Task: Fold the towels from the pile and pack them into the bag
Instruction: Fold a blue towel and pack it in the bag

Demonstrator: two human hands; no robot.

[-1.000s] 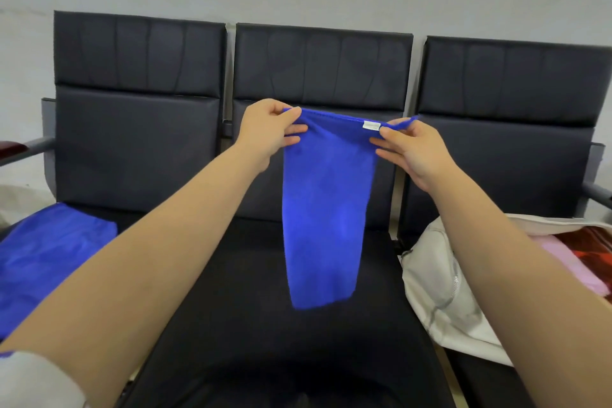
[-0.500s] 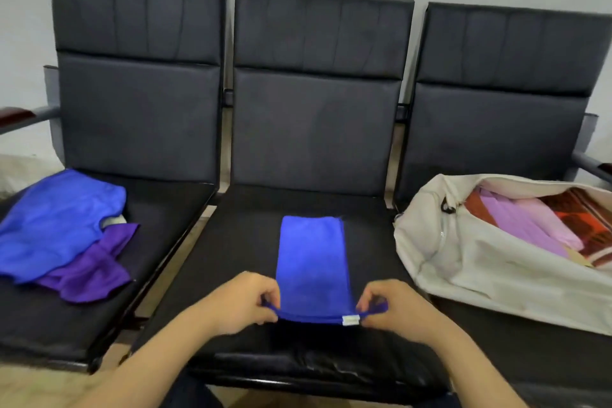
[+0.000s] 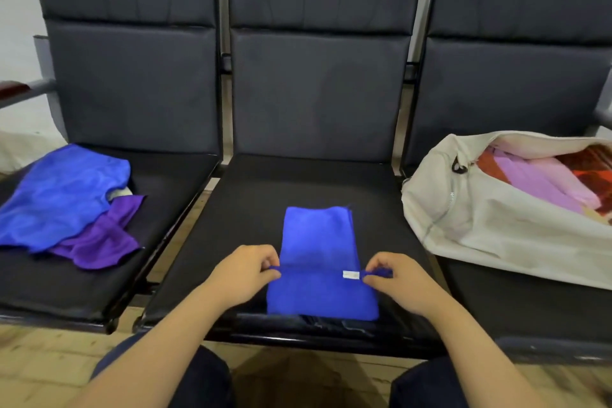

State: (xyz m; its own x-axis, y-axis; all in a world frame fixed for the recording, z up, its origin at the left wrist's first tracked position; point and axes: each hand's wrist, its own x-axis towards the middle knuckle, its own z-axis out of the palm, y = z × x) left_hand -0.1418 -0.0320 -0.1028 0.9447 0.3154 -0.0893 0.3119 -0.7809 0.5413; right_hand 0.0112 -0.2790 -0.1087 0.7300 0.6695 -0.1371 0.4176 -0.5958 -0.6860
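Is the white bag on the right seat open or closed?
Open. The bag gapes at its mouth: the zipper is undone, and pink, purple and red cloths show inside.

Three black padded seats (image 3: 318, 93), wooden floor (image 3: 39, 371), pale wall (image 3: 16, 10)

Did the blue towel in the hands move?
Yes. The blue towel went down: it hung before the middle chair's backrest, now it lies on that chair's seat.
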